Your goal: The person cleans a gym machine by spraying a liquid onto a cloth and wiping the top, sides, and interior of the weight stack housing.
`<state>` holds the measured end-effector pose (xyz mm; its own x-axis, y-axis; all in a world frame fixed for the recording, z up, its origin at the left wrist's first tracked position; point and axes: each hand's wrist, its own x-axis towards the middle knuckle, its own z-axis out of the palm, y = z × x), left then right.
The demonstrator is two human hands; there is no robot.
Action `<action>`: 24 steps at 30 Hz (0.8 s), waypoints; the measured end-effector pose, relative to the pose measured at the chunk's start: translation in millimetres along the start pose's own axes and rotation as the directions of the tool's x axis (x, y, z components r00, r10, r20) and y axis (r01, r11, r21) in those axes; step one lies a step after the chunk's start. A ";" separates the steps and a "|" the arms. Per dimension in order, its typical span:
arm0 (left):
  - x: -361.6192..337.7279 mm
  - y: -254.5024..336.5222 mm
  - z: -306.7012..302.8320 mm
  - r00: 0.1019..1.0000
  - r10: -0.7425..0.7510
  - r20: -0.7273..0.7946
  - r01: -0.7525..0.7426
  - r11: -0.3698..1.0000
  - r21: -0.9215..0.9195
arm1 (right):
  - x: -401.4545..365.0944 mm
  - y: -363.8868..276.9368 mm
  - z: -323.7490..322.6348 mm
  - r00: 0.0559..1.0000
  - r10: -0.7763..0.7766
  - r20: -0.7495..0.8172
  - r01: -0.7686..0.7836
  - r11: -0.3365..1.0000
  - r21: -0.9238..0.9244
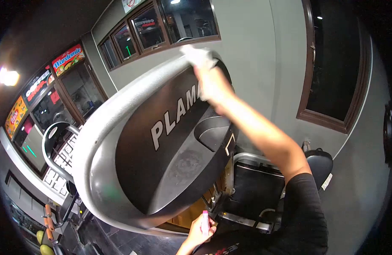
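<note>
My right hand (213, 83) reaches up to the top edge of a large gym machine's panel. It is blurred by motion and closed around a white cloth (199, 56), which lies against the silver rim. The black panel (140, 170) carries big raised letters and has a recessed tray (213, 131) at its lower right. Low in the view, below the panel, my left hand (201, 231) is closed around a small pink object (205, 219). It stands upright between the fingers; its kind is not clear.
Exercise equipment with a black padded seat (319, 163) stands at right, by a grey wall (255, 76). Another machine's curved handle (55, 163) is at left. Dumbbells (45, 244) show at lower left. Windows (162, 25) line the back, and a dark door (336, 63) is at right.
</note>
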<state>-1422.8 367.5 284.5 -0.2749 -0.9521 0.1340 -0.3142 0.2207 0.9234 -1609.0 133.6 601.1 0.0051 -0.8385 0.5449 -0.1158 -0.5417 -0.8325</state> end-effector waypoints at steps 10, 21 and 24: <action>-9.7 -8.3 5.0 0.993 0.057 0.105 -0.043 0.990 -0.131 | -23.1 -46.2 26.4 0.572 -0.747 0.339 0.811 0.454 -0.368; -15.3 -30.6 6.4 0.994 0.050 0.096 -0.034 0.986 -0.161 | -120.5 -88.4 79.5 0.334 -0.774 0.538 0.939 0.322 -0.118; -13.8 -15.4 3.8 0.979 0.062 0.193 -0.042 0.993 -0.107 | -136.1 -73.9 100.6 0.136 -0.817 0.560 0.990 0.125 -0.058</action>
<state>-1417.6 378.0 267.1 -0.4643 -0.8776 0.1192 -0.2036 0.2368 0.9500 -1501.3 281.9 578.3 0.6518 0.2956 0.6984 -0.0673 -0.8947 0.4415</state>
